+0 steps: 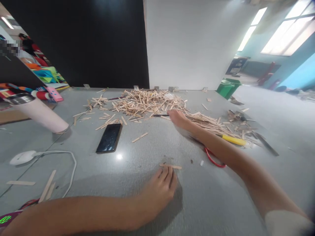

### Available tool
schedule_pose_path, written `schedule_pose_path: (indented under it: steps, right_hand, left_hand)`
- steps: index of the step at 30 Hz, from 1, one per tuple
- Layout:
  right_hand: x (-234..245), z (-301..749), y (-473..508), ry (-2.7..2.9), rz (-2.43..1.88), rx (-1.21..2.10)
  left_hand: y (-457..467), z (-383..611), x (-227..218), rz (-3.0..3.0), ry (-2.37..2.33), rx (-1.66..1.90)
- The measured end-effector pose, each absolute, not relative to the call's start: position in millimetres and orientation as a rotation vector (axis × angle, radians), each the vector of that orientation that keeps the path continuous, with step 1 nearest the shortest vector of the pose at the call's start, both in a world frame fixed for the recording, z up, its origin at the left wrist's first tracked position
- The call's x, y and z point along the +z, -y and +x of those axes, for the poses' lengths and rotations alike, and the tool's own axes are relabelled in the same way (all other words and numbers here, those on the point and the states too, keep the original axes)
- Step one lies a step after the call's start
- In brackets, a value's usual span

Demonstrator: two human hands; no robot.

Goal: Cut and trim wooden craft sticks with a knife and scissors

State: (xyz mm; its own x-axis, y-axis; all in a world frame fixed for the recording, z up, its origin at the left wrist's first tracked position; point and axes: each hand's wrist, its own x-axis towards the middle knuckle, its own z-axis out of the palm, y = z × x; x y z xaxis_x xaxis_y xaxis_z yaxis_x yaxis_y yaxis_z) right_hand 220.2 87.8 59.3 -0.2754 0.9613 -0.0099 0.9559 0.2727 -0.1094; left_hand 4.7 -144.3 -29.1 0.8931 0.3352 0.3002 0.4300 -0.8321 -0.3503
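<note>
Near the front middle of the table, my left hand (162,185) has its fingers bent down onto a single flat wooden craft stick (176,167), which pokes out on both sides of the fingertips. My right hand (178,118) reaches farther out, closed at the front of the stick heap. From its fingers a thin dark pen-like rod (161,115) points left; its tip is too blurred to identify. Beyond lies a loose heap of craft sticks (147,101), and a flatter row of sticks (204,121) lies beside my right wrist.
Under my right forearm lie scissors with a red handle (214,160) and a yellow-handled tool (233,140). A phone (109,138), a pale tumbler (41,113) and a white cable (72,164) are on the left. Black and white panels (189,46) stand behind; a green bin (227,88) sits back right.
</note>
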Motion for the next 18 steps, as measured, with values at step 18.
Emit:
schedule_pose_path:
  steps: [18]
  right_hand:
    - [64.6, 238.9, -79.6, 1.64, -1.509, 0.925]
  left_hand:
    - [148.1, 3.8, -31.8, -2.633, 0.653, -0.348]
